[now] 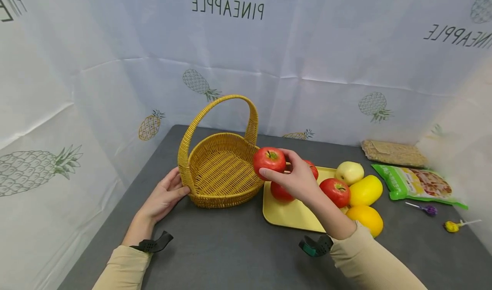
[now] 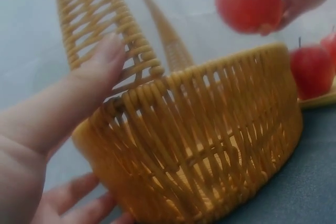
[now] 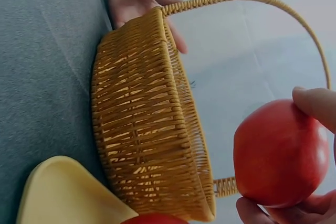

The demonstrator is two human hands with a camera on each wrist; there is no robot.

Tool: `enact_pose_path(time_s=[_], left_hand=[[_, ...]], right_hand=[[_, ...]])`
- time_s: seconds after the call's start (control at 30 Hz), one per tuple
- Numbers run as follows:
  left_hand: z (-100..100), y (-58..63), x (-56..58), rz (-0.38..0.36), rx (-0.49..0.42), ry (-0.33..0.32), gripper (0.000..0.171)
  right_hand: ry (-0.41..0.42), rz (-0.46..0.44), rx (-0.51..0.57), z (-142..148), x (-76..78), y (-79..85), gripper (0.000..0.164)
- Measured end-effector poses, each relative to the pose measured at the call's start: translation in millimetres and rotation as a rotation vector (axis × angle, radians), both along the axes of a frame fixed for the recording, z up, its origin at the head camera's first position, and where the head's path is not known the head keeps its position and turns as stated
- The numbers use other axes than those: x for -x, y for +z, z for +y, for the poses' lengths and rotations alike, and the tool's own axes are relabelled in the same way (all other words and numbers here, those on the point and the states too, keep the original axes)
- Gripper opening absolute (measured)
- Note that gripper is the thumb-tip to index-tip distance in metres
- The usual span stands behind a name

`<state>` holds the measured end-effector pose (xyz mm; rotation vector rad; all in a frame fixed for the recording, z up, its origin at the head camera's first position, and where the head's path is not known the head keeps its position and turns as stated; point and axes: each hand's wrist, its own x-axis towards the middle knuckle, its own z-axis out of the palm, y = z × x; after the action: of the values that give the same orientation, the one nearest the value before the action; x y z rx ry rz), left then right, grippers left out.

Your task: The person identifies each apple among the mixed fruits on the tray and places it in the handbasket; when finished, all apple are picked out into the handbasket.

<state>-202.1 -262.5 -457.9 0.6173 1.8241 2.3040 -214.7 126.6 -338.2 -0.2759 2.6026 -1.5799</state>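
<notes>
Raised beside the right rim of a woven basket point(image 1: 224, 202), a red apple point(image 1: 267, 162) is gripped by my right hand point(image 1: 297, 177), thumb at the front and fingers round the far side. The basket stands upright with its tall arched handle point(image 1: 187, 140), and its woven floor shows bare. At its left end, my left hand point(image 1: 163, 198) rests against the side, the thumb point(image 2: 97, 77) lying along the handle's base and the other fingers lower on the outer wall. Under the right hand and forearm, a yellow tray point(image 1: 274, 215) bears several more red apples point(image 1: 335, 191), partly hidden.
A pale green fruit point(image 1: 349, 173), a yellow mango-like fruit point(image 1: 366, 190) and an orange-yellow fruit point(image 1: 366, 219) crowd the tray's right side. Farther right lie a clear packet point(image 1: 393, 152), a green snack bag point(image 1: 420, 185) and two lollipops, purple point(image 1: 429, 210) and yellow point(image 1: 452, 226). Patterned curtains enclose the table.
</notes>
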Motion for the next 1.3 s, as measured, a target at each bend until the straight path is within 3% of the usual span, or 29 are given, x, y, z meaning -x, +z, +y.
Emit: enact_pose_path(time_s=[0.2,0.6,1.1,1.3], left_hand=[[1,0.5,1.6,-0.015,0.016,-0.001,0.082],[-3,-1.8,-2.9,-0.025,0.073,-0.002,0.082],[5,1.2,2.8,-0.034,0.06,-0.009,0.085],[2,1.5,1.6,-0.05,0.063,0.018,0.085]], right_hand=[[0.029,-0.039,-0.029,-16,20.2,0.8,0.089],[0.057,-0.203,-0.029,-52,55.3,6.4,0.083],[0.119,-0.194,-0.071,-67,91.3,-0.2,0.078],[0.145,-0.168,-0.147,-79,103.6,-3.3,0.084]])
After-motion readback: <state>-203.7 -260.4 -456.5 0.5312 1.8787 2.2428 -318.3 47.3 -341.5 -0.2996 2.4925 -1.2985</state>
